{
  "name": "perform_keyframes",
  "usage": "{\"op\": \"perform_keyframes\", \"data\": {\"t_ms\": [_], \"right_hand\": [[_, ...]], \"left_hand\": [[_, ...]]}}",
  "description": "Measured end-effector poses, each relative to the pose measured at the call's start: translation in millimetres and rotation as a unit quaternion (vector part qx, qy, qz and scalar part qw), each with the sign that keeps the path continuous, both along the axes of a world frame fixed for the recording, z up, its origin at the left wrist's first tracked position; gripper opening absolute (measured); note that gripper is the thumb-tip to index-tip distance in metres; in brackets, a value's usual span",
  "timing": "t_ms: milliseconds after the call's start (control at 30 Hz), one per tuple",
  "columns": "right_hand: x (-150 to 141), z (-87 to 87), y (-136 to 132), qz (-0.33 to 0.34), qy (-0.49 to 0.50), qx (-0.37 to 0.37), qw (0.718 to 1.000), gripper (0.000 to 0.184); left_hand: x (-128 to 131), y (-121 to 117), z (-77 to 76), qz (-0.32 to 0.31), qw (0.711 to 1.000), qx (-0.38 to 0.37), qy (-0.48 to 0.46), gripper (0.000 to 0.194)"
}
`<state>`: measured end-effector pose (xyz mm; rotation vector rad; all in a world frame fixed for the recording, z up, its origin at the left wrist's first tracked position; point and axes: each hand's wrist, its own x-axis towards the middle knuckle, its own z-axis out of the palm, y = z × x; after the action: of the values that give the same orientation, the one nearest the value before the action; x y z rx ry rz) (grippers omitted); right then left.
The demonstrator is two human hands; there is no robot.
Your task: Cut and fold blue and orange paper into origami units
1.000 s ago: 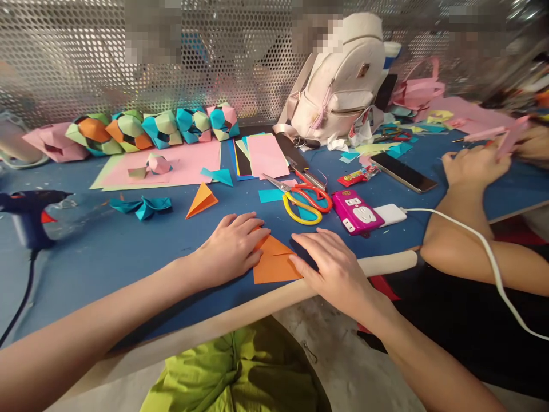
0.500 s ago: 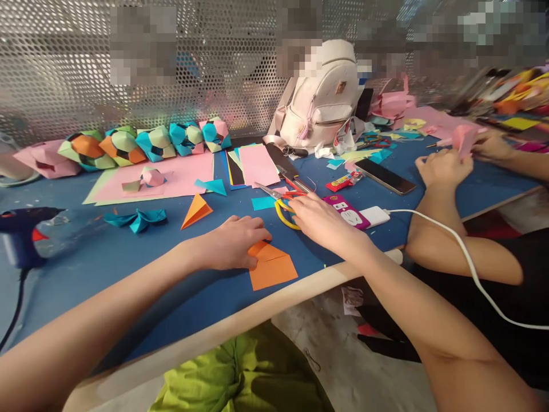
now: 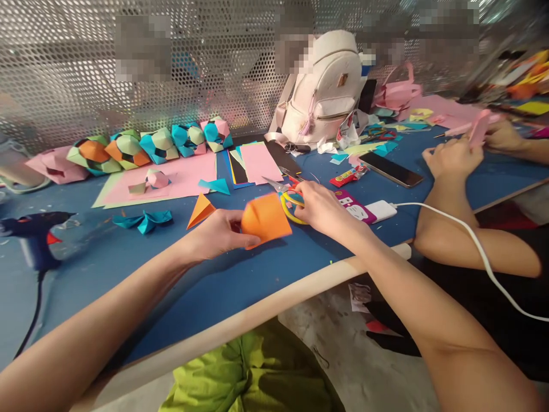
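Between its thumb and fingers my left hand (image 3: 221,233) pinches a sheet of orange paper (image 3: 266,220), raised a little off the blue table (image 3: 206,303). My right hand (image 3: 318,206) is closed on the scissors (image 3: 294,207), which have one yellow and one red handle loop; their blades point away to the left. Just beyond my left hand lies a folded orange paper piece (image 3: 201,210). A folded blue paper piece (image 3: 144,221) rests farther left. The purple power adapter (image 3: 354,207) sits right behind my right hand.
Several paper polyhedra (image 3: 126,150) line the mesh wall beside a white backpack (image 3: 328,94). At left stands a blue glue gun (image 3: 36,237). A phone (image 3: 392,169), candy wrapper (image 3: 348,175) and white cable (image 3: 467,234) lie right, near a co-worker's hands (image 3: 454,157).
My right hand has left the orange paper and closed on the scissors. My left hand has lifted the paper off the table.
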<state>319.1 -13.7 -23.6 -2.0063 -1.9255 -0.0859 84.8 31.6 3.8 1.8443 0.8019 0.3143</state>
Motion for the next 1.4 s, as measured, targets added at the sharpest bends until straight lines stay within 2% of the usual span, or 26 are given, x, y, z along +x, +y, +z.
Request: {"op": "perform_keyframes", "data": {"t_ms": [67,100,167,233,300,333,433,533,667,733,900,1033,1200,1400], "right_hand": [[6,2.8,-5,-0.012,0.131,0.031,0.991,0.031],[9,4.3,-8,-0.016,0.214,0.048,0.976,0.036],[14,6.6,-18,0.012,0.389,0.049,0.920,0.045],[15,7.3,-31,0.056,0.526,-0.024,0.848,0.052],[12,6.1,-45,0.093,0.591,-0.097,0.795,0.051],[9,5.0,-52,0.107,0.610,-0.111,0.777,0.050],[0,2.5,-71,0.127,0.637,-0.153,0.744,0.048],[-5,6.0,-85,0.129,0.630,-0.179,0.744,0.054],[-2,17.5,-95,0.080,0.576,-0.236,0.778,0.055],[-1,19.4,-97,0.076,0.559,-0.248,0.787,0.054],[-2,8.0,-94,0.069,0.540,-0.285,0.789,0.054],[-7,6.2,-93,0.083,0.526,-0.295,0.794,0.054],[-12,27.7,-100,0.107,0.513,-0.297,0.798,0.048],[-24,48.8,-101,0.115,0.497,-0.298,0.807,0.045]], "left_hand": [[-3,1,-3.8,0.090,0.990,-0.070,-0.087,0.029],[-4,2,-5.8,0.131,0.979,-0.089,-0.127,0.032],[-5,3,-9.8,0.189,0.956,-0.112,-0.194,0.037],[-5,2,-12.1,0.205,0.941,-0.138,-0.233,0.039],[-5,0,-12.0,0.199,0.929,-0.178,-0.255,0.037],[-5,-1,-11.1,0.196,0.924,-0.200,-0.261,0.035],[-5,-7,-6.9,0.198,0.905,-0.258,-0.275,0.029],[-5,-12,-4.0,0.212,0.891,-0.286,-0.282,0.021],[-5,-17,-3.6,0.229,0.878,-0.302,-0.292,0.014],[-3,-21,-3.8,0.233,0.872,-0.312,-0.298,0.011],[3,-34,-2.6,0.224,0.857,-0.350,-0.305,0.006],[5,-44,-1.5,0.216,0.859,-0.353,-0.300,0.007],[5,-48,-1.7,0.198,0.877,-0.338,-0.280,0.010],[4,-52,-3.0,0.185,0.882,-0.332,-0.280,0.014]]}}
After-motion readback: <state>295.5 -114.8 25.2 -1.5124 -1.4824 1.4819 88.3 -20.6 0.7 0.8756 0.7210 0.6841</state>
